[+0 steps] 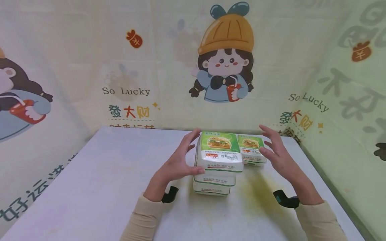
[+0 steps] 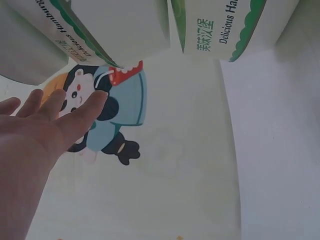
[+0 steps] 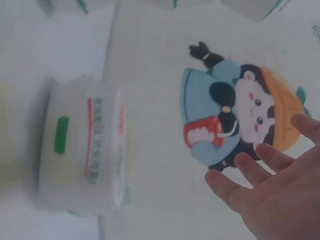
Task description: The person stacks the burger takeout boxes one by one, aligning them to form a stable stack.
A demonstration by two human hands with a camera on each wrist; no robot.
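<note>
A stack of white-and-green hamburger boxes stands on the table; the top box (image 1: 219, 152) carries a burger picture, and the lower boxes (image 1: 211, 190) show only their front faces. My left hand (image 1: 173, 163) is at the left side of the stack, fingers extended and thumb near the top box's front edge. In the left wrist view its fingers are straight, just below the box sides (image 2: 215, 30). To the right of the stack, my right hand (image 1: 278, 159) is raised with fingers spread, holding nothing. Beside it sits another hamburger box (image 1: 252, 157), also seen in the right wrist view.
The white table (image 1: 120, 187) has a yellowish stain (image 1: 262, 194) right of the stack. A printed cloth (image 1: 169, 67) with cartoon figures and lettering hangs behind the table and along both sides. Each wrist wears a black camera mount (image 1: 286, 199).
</note>
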